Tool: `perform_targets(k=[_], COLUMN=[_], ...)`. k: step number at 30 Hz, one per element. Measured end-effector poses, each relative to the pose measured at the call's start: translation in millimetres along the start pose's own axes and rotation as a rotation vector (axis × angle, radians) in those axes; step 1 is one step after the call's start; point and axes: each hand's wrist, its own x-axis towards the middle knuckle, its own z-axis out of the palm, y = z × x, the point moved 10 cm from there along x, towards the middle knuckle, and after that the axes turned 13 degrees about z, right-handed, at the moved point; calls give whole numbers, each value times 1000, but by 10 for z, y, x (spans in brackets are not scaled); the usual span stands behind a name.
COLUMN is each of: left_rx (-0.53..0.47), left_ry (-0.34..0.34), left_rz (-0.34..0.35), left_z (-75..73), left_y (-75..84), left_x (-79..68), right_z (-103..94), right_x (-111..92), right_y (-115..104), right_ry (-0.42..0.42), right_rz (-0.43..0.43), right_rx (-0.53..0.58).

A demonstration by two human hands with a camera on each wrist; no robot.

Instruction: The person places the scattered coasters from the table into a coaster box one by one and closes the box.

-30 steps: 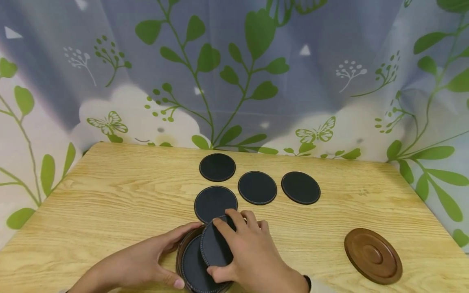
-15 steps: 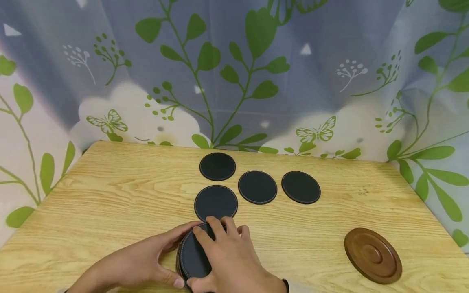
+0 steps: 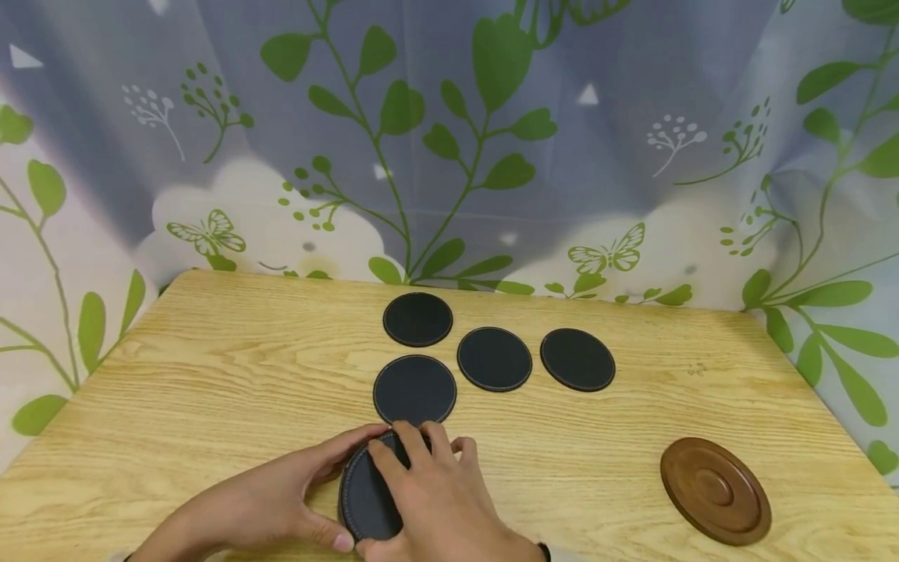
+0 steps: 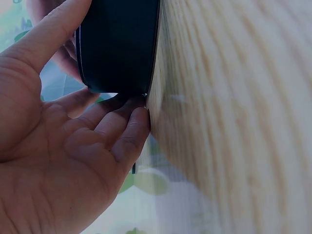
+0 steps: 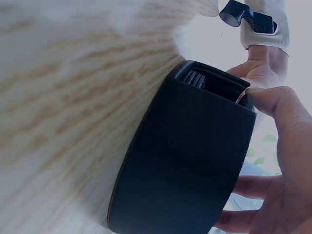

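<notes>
A black round coaster [image 3: 367, 490] with a stitched rim lies level on top of a round coaster holder [image 5: 180, 156]. My right hand [image 3: 438, 496] spans this coaster from above, fingers at its far edge and thumb at its near edge. From the left, my left hand [image 3: 277, 492] holds the holder's side between thumb and fingers. Through a slot in the holder's wall, the right wrist view shows several stacked coaster edges [image 5: 195, 79]. Just beyond the holder lies another black coaster [image 3: 414, 390], flat on the table.
Farther back on the wooden table [image 3: 232, 367] lie a black coaster [image 3: 417, 320], a middle coaster [image 3: 495, 359] and a right-hand coaster [image 3: 577, 359]. A brown round wooden disc [image 3: 716, 490] sits at the right. A leaf-patterned curtain [image 3: 449, 156] hangs behind.
My right hand has brought the coaster left and down, from tilted over the holder to level on top of it. The left hand has stayed in place.
</notes>
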Motion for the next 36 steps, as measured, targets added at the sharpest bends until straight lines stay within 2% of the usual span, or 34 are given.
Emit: perform_targets(k=[11, 22, 29, 36], left_rx=[25, 5, 36, 87], left_ry=[-1, 1, 0, 0], left_rz=[3, 3, 3, -12], left_z=[-26, -32, -32, -44], left_y=[-13, -30, -21, -34], left_x=[17, 19, 12, 19], right_z=[-37, -42, -60, -129], right_x=[-4, -13, -27, -54], right_y=[-1, 3, 53, 173], right_ry=[36, 47, 31, 32], right_rz=[-21, -33, -46, -58], right_rx=[-6, -21, 41, 155])
